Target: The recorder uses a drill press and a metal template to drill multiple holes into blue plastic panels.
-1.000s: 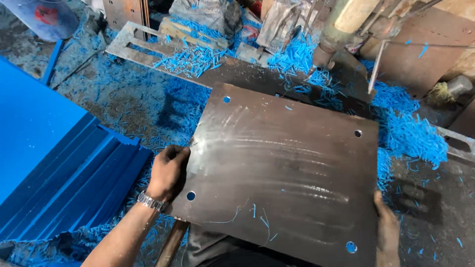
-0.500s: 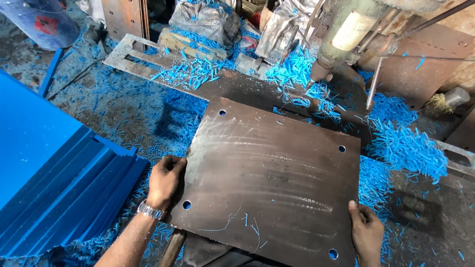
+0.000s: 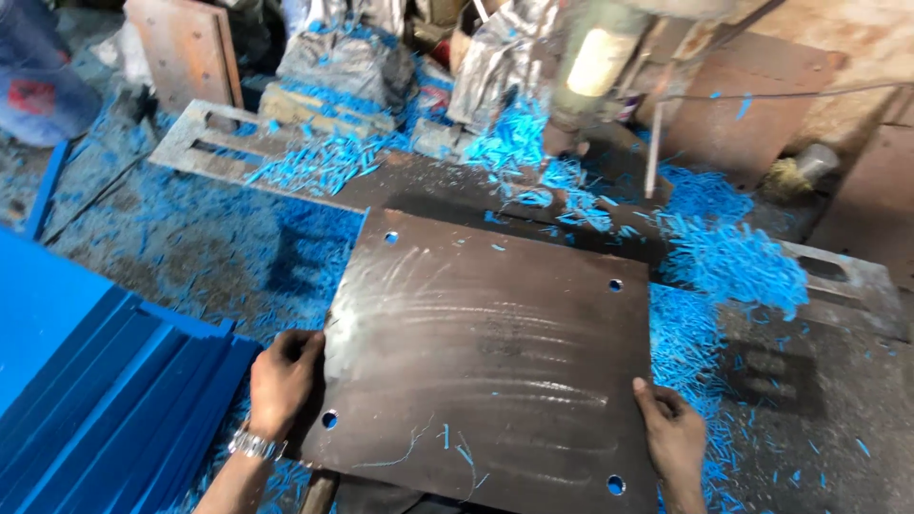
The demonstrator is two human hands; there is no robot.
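Dark steel — a square plate [image 3: 486,362] with a hole near each corner lies flat on the littered surface [image 3: 838,419] in the head view. The left hand [image 3: 283,381] grips its left edge, fingers closed; the right hand [image 3: 674,438] clasps the right edge. Blue chips [image 3: 728,257] lie beyond — blue panels [image 3: 86,381] are stacked left.

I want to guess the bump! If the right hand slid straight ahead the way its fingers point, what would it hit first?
Probably the blue shavings heaped beyond the metal plate. The right hand grips the plate's right edge, fingers pointing up and away. Depth is hard to judge.
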